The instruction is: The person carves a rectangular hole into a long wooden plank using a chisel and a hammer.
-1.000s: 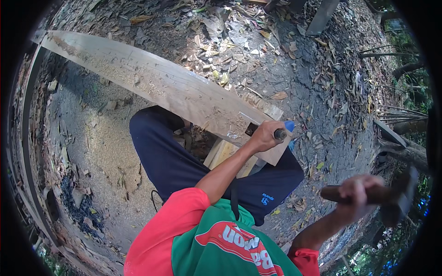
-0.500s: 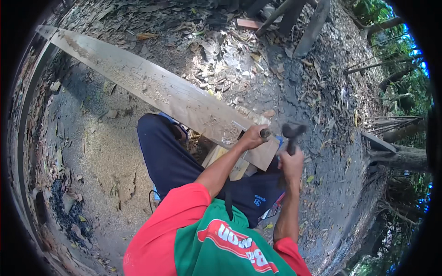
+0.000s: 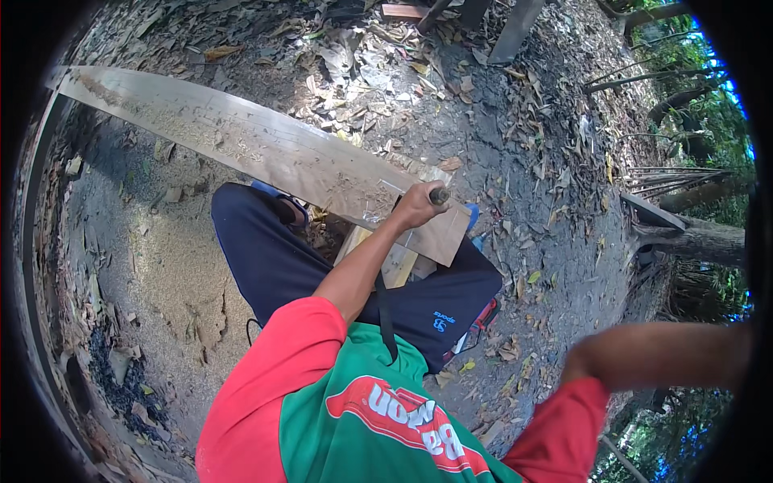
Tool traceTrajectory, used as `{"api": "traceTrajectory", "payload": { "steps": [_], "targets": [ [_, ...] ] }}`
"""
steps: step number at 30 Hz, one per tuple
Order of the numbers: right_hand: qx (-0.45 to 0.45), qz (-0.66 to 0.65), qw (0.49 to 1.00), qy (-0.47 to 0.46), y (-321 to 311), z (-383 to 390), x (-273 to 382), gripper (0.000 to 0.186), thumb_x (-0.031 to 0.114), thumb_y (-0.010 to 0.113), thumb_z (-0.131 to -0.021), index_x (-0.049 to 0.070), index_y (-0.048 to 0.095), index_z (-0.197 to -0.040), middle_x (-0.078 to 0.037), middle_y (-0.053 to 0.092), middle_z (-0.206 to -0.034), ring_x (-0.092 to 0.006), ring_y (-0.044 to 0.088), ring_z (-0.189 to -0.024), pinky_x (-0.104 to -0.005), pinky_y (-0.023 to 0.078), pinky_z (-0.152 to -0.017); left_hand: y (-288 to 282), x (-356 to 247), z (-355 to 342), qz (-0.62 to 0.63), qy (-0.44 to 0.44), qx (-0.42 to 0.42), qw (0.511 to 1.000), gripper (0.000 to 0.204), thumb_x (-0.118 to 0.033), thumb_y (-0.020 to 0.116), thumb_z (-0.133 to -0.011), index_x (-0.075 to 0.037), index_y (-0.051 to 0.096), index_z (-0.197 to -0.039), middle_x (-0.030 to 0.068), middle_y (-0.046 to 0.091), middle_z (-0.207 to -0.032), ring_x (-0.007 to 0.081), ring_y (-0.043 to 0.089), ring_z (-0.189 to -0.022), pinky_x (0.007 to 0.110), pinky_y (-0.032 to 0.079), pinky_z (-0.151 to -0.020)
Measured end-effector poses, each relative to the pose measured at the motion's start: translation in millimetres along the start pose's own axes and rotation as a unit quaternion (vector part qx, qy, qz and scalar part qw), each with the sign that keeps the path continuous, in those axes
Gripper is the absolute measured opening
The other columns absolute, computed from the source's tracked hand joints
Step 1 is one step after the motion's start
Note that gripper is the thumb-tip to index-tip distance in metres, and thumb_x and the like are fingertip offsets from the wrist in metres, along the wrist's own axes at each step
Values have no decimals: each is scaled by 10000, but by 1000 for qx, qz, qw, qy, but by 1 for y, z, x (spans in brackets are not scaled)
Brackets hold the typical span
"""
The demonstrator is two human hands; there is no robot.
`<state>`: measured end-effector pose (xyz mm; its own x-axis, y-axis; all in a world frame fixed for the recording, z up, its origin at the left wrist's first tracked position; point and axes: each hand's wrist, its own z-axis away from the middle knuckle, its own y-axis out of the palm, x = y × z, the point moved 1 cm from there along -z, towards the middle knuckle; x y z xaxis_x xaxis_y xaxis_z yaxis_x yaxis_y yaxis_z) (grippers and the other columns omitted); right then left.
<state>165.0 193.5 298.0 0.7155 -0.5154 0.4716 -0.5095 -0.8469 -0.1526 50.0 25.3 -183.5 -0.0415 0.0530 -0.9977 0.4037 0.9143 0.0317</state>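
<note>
My left hand [image 3: 414,206] is closed round the handle of what looks like a chisel [image 3: 439,196], its round butt pointing up. The blade is mostly hidden under my fist, at the near end of a long wooden plank [image 3: 298,157]. Pale marks and wood chips lie on the plank beside that hand. My right forearm [image 3: 652,357] is raised and swung out to the right, blurred. The hand at its end lies past the dark rim, out of sight. My knees in dark trousers sit either side of the plank's end.
The plank's far end rests by a long rail [image 3: 36,201] at the left. Under the near end is a wooden support block [image 3: 398,266]. Sawdust [image 3: 177,266] and dry leaves cover the ground. Posts [image 3: 519,32] stand ahead, and a tree trunk [image 3: 713,244] is at the right.
My right hand, which held a hammer over the plank's end, has swung up and out to the right, beyond the picture. My left hand stays on the chisel; the view has shifted slightly.
</note>
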Motion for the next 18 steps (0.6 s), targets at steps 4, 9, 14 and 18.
{"api": "traceTrajectory", "payload": {
  "steps": [4, 9, 14, 18],
  "targets": [
    [182, 259, 841, 438, 93, 273, -155, 300, 185, 656, -847, 58, 536, -1091, -182, 600, -898, -233, 601, -838, -394, 488, -709, 7, 5, 4, 86, 52, -30, 994, 259, -179, 756, -833, -26, 650, -1012, 125, 679, -862, 189, 654, -827, 347, 505, -761],
    [245, 144, 758, 587, 130, 341, -173, 296, 138, 667, -799, -15, 596, -1042, -153, 627, -765, -231, 638, -689, -390, 503, -618, -33, 41, -3, -174, 118, -67, 975, 276, -198, 793, -809, -43, 656, -991, 138, 677, -885, 240, 659, -863, 366, 503, -778],
    [186, 122, 637, 738, 57, 402, -167, 237, 131, 672, -803, -41, 595, -946, -101, 623, -642, -178, 591, -452, -365, 497, -464, -10, 1, 6, -130, -72, 69, 986, 317, -178, 872, -760, -54, 595, -852, 47, 592, -789, 146, 553, -742, 346, 472, -684],
    [275, 178, 571, 753, 52, 450, -161, 305, 161, 687, -810, -50, 605, -1014, -216, 687, -754, -322, 703, -621, -435, 559, -606, -15, 13, 65, -122, 106, -5, 987, 313, -123, 886, -728, -66, 600, -844, 69, 644, -897, 203, 627, -860, 345, 503, -770]
  ]
}}
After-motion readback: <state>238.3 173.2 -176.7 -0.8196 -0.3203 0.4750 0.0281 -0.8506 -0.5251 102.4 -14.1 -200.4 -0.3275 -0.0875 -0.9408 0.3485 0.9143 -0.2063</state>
